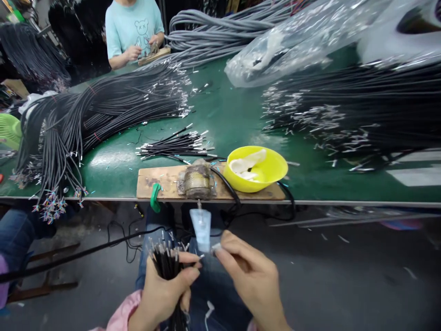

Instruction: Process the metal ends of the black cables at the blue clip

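Observation:
My left hand (165, 289) is closed around a bundle of short black cables (167, 259) with stripped metal ends pointing up. My right hand (250, 276) pinches the tip of one cable (215, 248) just beside that bundle, over my lap. Both hands are below the table's front edge. Straight above them a small motor-like tool (197, 181) sits on a wooden board (155, 180) clamped to the edge, with a pale blue piece (200, 227) hanging under it.
A yellow bowl (272, 170) with white paste stands on the board's right end. A small pile of short black cables (175, 146) lies behind the board on the green table (234, 115). Large black cable bundles (103, 105) flank both sides. A person in a light blue shirt (132, 27) works at the far side.

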Demonstrator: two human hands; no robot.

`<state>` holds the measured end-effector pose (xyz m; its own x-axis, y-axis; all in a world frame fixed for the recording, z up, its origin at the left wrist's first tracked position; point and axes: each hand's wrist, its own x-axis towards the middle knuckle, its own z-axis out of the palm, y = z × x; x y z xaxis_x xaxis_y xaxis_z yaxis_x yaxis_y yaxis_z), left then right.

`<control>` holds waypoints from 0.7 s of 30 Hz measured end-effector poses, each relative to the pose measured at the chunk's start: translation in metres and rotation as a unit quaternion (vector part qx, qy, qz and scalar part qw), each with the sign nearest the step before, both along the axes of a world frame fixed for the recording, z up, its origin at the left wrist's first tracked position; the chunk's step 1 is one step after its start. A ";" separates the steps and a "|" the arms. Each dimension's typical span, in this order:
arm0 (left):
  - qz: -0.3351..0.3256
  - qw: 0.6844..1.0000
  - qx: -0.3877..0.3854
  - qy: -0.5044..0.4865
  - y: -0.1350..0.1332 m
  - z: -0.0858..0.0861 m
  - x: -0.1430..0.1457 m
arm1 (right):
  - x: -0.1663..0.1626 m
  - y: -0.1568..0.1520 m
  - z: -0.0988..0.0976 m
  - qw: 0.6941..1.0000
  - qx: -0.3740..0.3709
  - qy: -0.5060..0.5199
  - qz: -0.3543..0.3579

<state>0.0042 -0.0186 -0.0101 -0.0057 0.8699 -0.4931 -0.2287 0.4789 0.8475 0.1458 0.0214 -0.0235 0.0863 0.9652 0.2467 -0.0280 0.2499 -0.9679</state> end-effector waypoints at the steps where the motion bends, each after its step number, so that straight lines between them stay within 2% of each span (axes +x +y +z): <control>1: -0.009 1.000 -0.007 0.002 -0.001 -0.001 0.000 | -0.001 -0.004 0.004 0.998 0.047 -0.043 -0.016; 4: -0.012 1.000 -0.010 0.016 -0.002 0.001 0.000 | -0.008 -0.009 0.014 0.985 0.122 -0.126 0.012; 7: 0.014 0.999 -0.005 0.030 -0.002 0.005 -0.002 | -0.012 -0.009 0.017 0.985 0.102 -0.127 0.052; 14: 0.024 0.999 -0.018 -0.016 -0.003 0.002 0.000 | -0.019 -0.015 0.011 0.993 0.089 -0.053 -0.048; 17: 0.009 0.999 -0.012 -0.042 -0.004 0.002 0.003 | -0.023 -0.017 0.004 0.999 0.051 0.016 0.007; 21: -0.011 0.999 0.000 -0.053 -0.002 0.003 0.003 | -0.024 -0.016 -0.010 0.984 -0.079 0.118 0.109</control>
